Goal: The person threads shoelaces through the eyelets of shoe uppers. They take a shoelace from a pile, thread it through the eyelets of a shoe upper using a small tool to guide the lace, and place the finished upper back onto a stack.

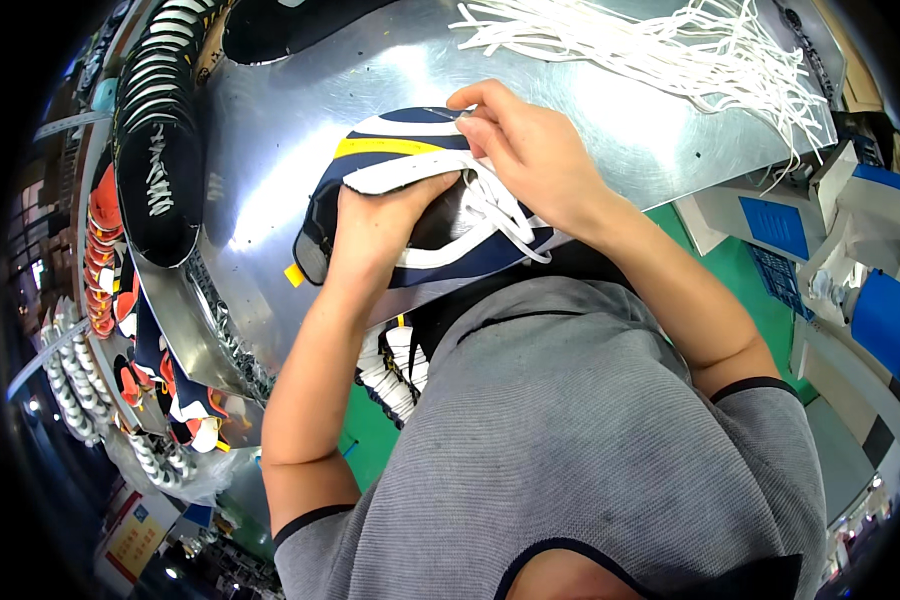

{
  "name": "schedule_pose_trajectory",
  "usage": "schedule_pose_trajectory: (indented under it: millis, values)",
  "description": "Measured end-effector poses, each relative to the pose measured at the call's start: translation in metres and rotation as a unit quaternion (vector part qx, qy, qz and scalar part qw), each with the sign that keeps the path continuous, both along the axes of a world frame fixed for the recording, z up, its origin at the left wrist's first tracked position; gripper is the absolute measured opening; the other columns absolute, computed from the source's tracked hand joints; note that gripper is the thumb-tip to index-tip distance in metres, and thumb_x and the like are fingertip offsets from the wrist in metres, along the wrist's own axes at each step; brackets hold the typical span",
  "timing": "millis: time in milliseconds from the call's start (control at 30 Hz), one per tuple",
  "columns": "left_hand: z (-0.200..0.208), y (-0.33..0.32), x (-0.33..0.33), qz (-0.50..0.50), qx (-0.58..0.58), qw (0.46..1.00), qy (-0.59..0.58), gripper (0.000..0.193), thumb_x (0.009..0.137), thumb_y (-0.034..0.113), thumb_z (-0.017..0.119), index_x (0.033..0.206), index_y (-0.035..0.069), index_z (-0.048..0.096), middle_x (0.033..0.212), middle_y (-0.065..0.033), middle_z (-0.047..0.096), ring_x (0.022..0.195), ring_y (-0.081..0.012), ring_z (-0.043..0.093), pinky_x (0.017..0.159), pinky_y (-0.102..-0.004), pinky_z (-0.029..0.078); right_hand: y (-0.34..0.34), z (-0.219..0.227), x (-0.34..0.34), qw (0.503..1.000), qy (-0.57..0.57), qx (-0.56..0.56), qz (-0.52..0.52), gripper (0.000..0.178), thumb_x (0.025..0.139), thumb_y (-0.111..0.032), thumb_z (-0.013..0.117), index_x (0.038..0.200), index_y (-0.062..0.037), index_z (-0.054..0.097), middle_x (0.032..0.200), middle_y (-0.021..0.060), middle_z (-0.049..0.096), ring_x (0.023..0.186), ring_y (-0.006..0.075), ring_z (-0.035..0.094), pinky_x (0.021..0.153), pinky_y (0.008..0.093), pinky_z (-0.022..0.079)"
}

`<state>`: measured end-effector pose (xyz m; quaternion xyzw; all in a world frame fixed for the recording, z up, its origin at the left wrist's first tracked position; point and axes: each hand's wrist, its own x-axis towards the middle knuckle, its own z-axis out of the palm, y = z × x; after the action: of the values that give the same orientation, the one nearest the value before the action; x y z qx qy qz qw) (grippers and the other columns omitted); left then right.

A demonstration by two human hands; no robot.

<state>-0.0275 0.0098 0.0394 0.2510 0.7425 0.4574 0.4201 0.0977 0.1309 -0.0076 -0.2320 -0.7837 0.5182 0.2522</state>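
Note:
A navy shoe upper (pixel 394 127) with white and yellow stripes lies on its side on the metal table, close to my body. My left hand (pixel 378 215) reaches into its opening beneath the white tongue (pixel 395 175), and its fingers are hidden inside. At the upper's far edge my right hand (pixel 530 150) is closed in a pinch, thumb and forefinger nearly together; whatever lies between them is too small to make out. A white shoelace (pixel 500 215) runs along the eyelet side and hangs in loose loops below my right hand. A yellow tab (pixel 294 275) sticks out at the left end.
A heap of loose white laces (pixel 650 50) covers the table's far right. Nested black shoe uppers (pixel 160 170) line the left edge, and a dark piece (pixel 290 25) lies at the back. Orange uppers (pixel 102 250) stand further left. White uppers (pixel 395 365) sit below the table's near edge.

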Motion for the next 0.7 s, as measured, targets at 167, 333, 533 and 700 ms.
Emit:
schedule_pose_trajectory:
  millis: [167,333,533,700]
  values:
    - [0.016,-0.024,-0.035,-0.138,-0.062,0.955,-0.253,0.024,0.082,0.01,0.075,0.104,0.003,0.067,0.087,-0.0003,0.064,0.088,-0.0108,0.06,0.083,-0.0256,0.047,0.0,0.002,-0.005,0.989,-0.117,0.073,-0.043,0.026,0.099,-0.022,0.054,0.116,-0.0016,0.057,0.08,0.0184,0.07,0.078,0.0351,0.069,0.073,0.0455,0.053]
    - [0.142,-0.099,-0.048,0.101,0.54,0.731,-0.404,0.023,0.071,-0.003,0.075,0.084,0.007,0.059,0.073,0.0012,0.047,0.062,-0.007,0.047,0.066,-0.0302,0.049,-0.002,-0.006,-0.011,0.987,-0.117,0.083,-0.071,0.028,0.099,-0.023,0.055,0.117,-0.0018,0.058,0.08,0.0189,0.069,0.078,0.0356,0.069,0.074,0.0463,0.053]
    - [0.029,-0.062,0.01,-0.141,0.13,0.913,0.36,0.015,0.077,0.008,0.079,0.087,0.007,0.069,0.103,-0.0078,0.064,0.101,-0.0273,0.057,0.092,-0.0378,0.043,0.013,-0.004,-0.007,0.993,-0.069,-0.018,-0.09,0.028,0.099,-0.023,0.053,0.117,-0.0026,0.059,0.079,0.0131,0.07,0.076,0.0316,0.069,0.073,0.0418,0.052]
    - [-0.008,-0.053,0.029,-0.075,0.105,0.895,0.427,0.02,0.073,0.001,0.078,0.083,0.005,0.062,0.102,-0.0076,0.066,0.093,-0.0272,0.062,0.081,-0.0378,0.047,-0.005,0.015,0.022,0.991,0.077,-0.096,-0.056,0.023,0.097,-0.014,0.057,0.117,-0.0033,0.059,0.077,0.0062,0.068,0.064,0.0141,0.062,0.062,0.028,0.048]
